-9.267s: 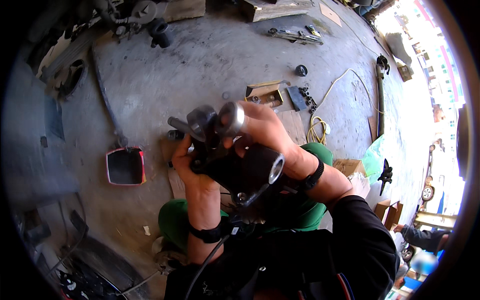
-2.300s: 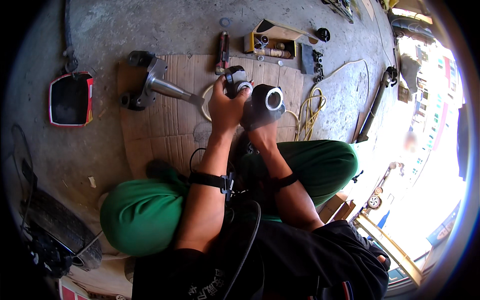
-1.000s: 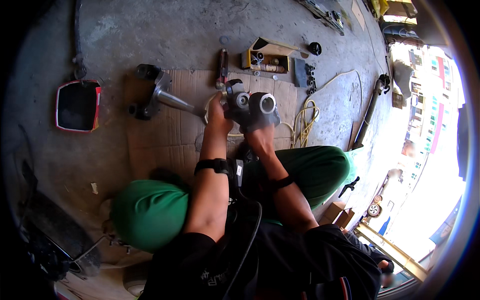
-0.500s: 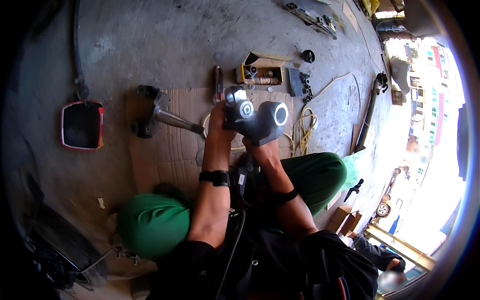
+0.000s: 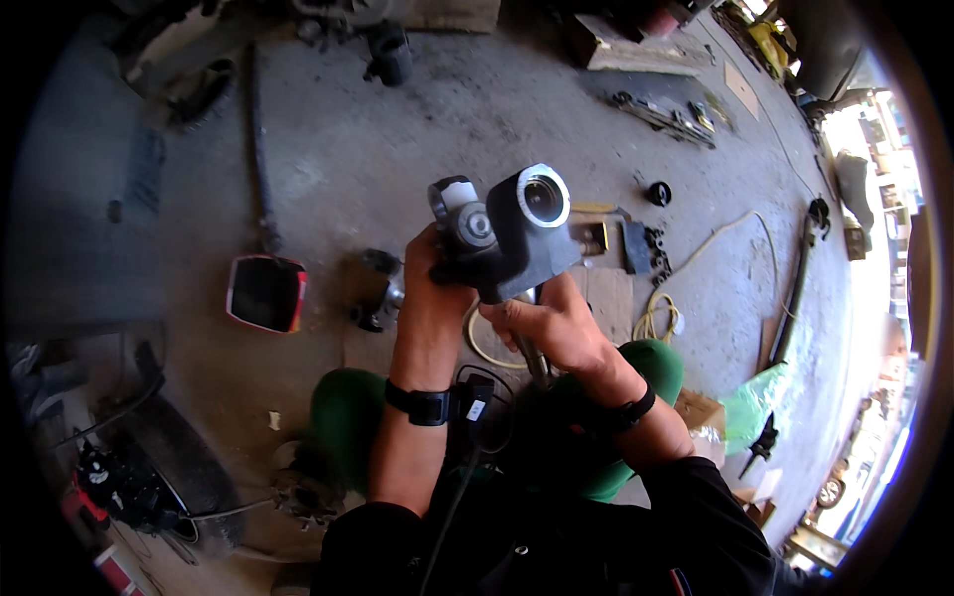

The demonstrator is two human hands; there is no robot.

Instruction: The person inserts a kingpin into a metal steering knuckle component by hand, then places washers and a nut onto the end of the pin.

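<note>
the held knuckle [image 5: 529, 255] is between the tray [image 5: 297, 316], left, and the cable [image 5: 648, 316], right.

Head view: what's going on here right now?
A person holds up a two-lobed dark metal part with a bright-rimmed round bore. The left hand is at its left side, the right hand at its silvery shaft below. Another dark metal part lies to the left of the left hand.

The left hand [image 5: 427, 262] has its fingers mostly hidden behind the dark metal knuckle [image 5: 535, 253], which also covers most of a small box [image 5: 603, 237]; the right hand [image 5: 556, 326] hides part of its shaft [image 5: 536, 361]. Near the left edge of the cardboard [image 5: 608, 289] a blurred forked part [image 5: 374, 296] disappears behind the left forearm [image 5: 409, 343]
</note>
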